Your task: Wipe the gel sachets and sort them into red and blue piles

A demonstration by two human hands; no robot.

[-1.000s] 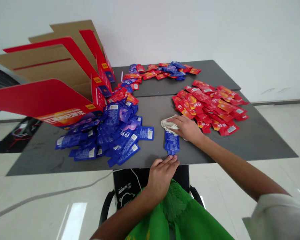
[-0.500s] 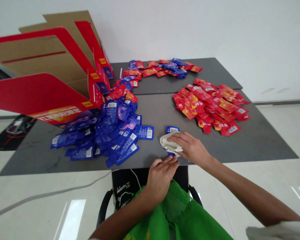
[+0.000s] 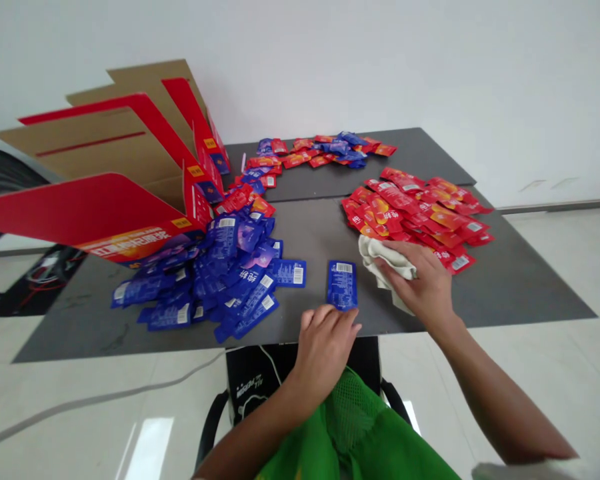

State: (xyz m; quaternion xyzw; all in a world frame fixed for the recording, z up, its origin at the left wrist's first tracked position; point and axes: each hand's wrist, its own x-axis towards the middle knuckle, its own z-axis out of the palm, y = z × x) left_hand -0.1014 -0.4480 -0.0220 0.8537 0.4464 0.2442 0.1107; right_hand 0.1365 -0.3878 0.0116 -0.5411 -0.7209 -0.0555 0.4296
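Observation:
A single blue packet [image 3: 342, 285] lies flat near the table's front edge. My left hand [image 3: 327, 341] rests at that edge with its fingertips touching the packet's near end, fingers together and extended. My right hand [image 3: 423, 283] presses a crumpled white cloth [image 3: 381, 259] onto the table just right of the packet, fingers curled over the cloth. A heap of blue packets [image 3: 220, 270] lies to the left, a pile of red packets [image 3: 417, 212] to the right.
An open red and brown cardboard box [image 3: 105, 180] lies tipped at the left of the grey table [image 3: 520, 280]. A mixed row of red and blue packets [image 3: 320, 150] runs along the back. A green mesh bag [image 3: 360, 440] sits in my lap.
My right hand has slid the cloth off the blue packet to its right, uncovering the packet. My left hand has stayed at the packet's near end.

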